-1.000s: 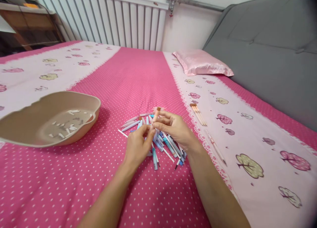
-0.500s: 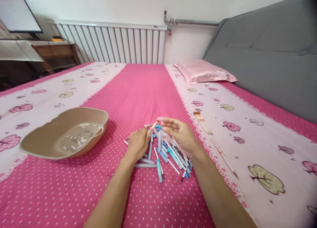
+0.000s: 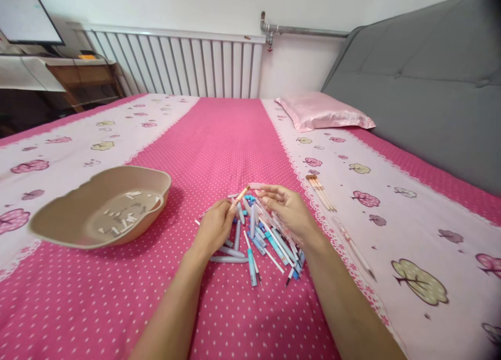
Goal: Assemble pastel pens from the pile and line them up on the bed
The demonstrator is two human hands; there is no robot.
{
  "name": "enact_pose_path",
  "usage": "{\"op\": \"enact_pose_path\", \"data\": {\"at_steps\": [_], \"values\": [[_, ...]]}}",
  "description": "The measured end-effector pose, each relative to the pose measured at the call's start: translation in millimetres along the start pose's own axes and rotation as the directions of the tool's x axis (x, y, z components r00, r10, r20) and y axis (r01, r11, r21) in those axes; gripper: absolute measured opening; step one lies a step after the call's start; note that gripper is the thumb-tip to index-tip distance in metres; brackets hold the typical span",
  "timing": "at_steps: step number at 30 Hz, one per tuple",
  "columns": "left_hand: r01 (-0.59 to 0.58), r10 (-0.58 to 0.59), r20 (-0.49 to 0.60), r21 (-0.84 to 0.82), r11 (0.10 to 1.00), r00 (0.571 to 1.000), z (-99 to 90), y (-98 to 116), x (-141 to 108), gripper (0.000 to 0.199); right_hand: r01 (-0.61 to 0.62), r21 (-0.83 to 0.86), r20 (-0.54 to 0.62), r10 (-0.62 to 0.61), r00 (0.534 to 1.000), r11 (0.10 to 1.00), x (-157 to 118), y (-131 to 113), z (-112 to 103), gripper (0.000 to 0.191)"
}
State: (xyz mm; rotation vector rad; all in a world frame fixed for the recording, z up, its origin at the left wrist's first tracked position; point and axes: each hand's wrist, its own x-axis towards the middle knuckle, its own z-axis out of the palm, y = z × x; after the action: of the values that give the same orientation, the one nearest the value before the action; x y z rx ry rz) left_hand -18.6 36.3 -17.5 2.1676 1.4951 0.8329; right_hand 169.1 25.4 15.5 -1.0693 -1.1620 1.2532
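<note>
Pinched in my left hand (image 3: 214, 225) is a slim cream-and-orange pen part (image 3: 242, 194) with a brown tip, slanting up to the right. My right hand (image 3: 288, 210) grips a translucent pink pen tube (image 3: 257, 186) between thumb and fingers. The tube's left end meets or nearly meets the brown tip; I cannot tell whether they are joined. Beneath both hands lies a loose heap of pen parts: grey-blue barrels (image 3: 237, 236), turquoise-and-blue pieces (image 3: 251, 266) and thin white refills (image 3: 274, 261). My fingers hide part of the heap.
To the left stands a beige basin (image 3: 66, 219) with small white pieces inside. On the right lie a row of cream pens (image 3: 321, 193) and a clear pinkish pen (image 3: 355, 248). Farther back are a pink pillow (image 3: 323, 112), grey headboard (image 3: 422, 78) and white radiator (image 3: 176, 62).
The cream-and-orange part has come up slightly, and more of it shows beyond my left fingers. Its brown tip is now at the pink tube's end. The view has shifted a little.
</note>
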Motion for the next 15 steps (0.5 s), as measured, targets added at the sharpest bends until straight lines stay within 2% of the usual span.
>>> {"op": "enact_pose_path", "data": {"at_steps": [5, 8, 12, 15], "values": [[0.029, -0.033, -0.035, -0.109, 0.994, 0.999, -7.7, 4.5, -1.5, 0.032, -0.034, -0.051, 0.02, 0.035, 0.999, 0.998, -0.1, 1.2, 2.9, 0.027], [0.073, -0.089, -0.038, -0.3, 0.951, 0.995, -11.0, 5.4, -3.4, 0.034, -0.038, -0.116, 0.065, 0.045, 0.997, 0.993, -0.6, 3.5, 7.0, 0.026], [0.137, -0.167, 0.011, -0.63, 0.764, 0.986, -12.9, 10.7, -6.7, 0.032, 0.064, -0.213, 0.132, -0.036, 0.991, 0.975, -1.2, 7.6, 13.9, 0.034], [0.171, -0.183, 0.068, -0.752, 0.637, 0.981, -14.7, 22.3, -9.5, 0.032, 0.148, -0.25, 0.127, -0.12, 0.985, 0.957, -0.7, 9.9, 18.2, 0.035]]}}
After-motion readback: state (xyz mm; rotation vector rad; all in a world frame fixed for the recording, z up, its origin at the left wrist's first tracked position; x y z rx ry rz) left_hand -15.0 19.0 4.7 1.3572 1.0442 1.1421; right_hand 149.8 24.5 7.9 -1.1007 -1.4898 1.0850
